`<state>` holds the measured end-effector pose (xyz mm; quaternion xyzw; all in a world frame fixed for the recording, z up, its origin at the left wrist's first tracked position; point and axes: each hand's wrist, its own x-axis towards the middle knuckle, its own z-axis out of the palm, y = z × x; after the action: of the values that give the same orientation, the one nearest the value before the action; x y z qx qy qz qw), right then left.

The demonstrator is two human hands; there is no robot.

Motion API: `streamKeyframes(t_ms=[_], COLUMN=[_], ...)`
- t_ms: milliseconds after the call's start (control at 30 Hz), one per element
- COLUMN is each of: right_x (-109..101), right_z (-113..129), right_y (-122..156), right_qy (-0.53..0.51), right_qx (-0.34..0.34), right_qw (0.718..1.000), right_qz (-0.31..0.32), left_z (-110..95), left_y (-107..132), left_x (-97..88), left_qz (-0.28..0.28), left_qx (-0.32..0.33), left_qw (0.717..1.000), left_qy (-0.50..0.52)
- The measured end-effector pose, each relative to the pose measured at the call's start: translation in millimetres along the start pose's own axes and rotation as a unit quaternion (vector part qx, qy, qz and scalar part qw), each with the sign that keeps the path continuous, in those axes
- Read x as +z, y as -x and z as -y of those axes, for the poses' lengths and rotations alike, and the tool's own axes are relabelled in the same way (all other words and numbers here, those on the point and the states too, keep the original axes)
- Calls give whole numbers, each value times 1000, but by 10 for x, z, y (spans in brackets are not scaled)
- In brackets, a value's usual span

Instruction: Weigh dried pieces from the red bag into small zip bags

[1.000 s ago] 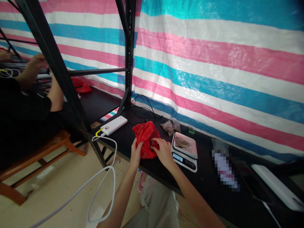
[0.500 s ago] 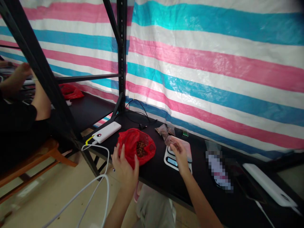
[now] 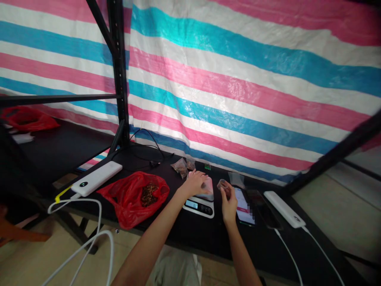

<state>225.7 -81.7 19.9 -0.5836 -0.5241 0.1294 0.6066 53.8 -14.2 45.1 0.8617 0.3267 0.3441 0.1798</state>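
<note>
My left hand reaches over the weighing platform of a white kitchen scale, fingers apart. It seems to touch the platform's top, though its palm hides part of it. The scale's small display is lit, but I cannot read it. Just right of the scale, my right hand grips a small clear plastic cup, tilted between thumb and fingers. What is inside the cup cannot be made out. Left of the scale lies an open red plastic bag with small brown pieces in it.
Behind the scale lie small clear bags of brown bits and a green item. Phones and a white power bank sit at right; another power bank with looping white cables is at left.
My left hand has moved from the red bag to the scale's platform. My right hand has carried the cup off the scale to its right side. The view has turned right.
</note>
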Motion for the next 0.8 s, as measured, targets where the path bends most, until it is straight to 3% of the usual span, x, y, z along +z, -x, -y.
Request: streamKeyframes(t_ms=[133, 233, 333, 433, 533, 600, 800], right_x=[44, 55, 40, 5, -29, -41, -36], right_z=[28, 42, 139, 384, 689, 848, 1068], right_y=[23, 16, -61, -226, -436, -565, -768], right_qy=[-16, -27, -32, 9, 71, 90, 175], right_qx=[0, 1, -14, -77, -155, -186, -265], right_qw=[1000, 999, 999, 995, 978, 964, 902], right_qz=[27, 24, 33, 65, 118, 166, 292], left_z=[-21, -35, -34, -48, -80, -95, -58], left_y=[-37, -37, -55, -72, -72, -63, -35], left_x=[45, -30, -116, -177, -220, -241, -236], left_qz=[8, -36, -77, -75, -58, -48, -60], left_qx=[-27, -20, -38, -75, -87, -83, -104], left_qw=[999, 989, 949, 888, 838, 819, 819], left_qy=[38, 142, 303, 448, 536, 566, 561])
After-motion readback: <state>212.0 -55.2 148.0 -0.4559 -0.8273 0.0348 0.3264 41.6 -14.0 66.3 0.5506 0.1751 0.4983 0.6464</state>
